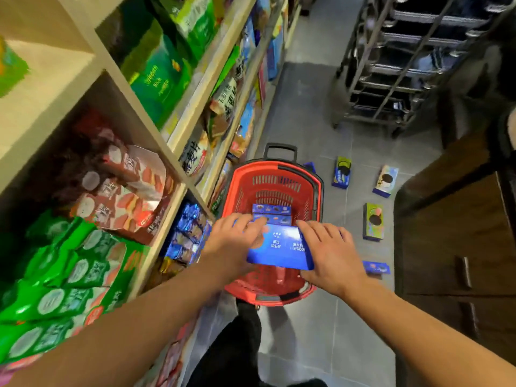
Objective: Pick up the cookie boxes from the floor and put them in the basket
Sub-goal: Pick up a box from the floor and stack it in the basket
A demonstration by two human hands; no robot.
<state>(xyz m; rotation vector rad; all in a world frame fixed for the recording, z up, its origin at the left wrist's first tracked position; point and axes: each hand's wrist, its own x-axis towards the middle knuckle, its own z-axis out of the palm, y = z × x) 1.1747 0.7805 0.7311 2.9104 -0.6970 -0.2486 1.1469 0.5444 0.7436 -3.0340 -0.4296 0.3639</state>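
Left hand (pixel 237 241) and right hand (pixel 332 255) clasp blue cookie box (pixel 279 251) above red basket (pixel 315 188); boxes inside; five boxes on floor (pixel 307 121) right of basket.

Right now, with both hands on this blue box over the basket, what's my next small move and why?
Probably lower the blue box into the red basket and let go. Both hands, left and right, hold it above the basket, where other blue boxes already lie, and more boxes wait on the floor.
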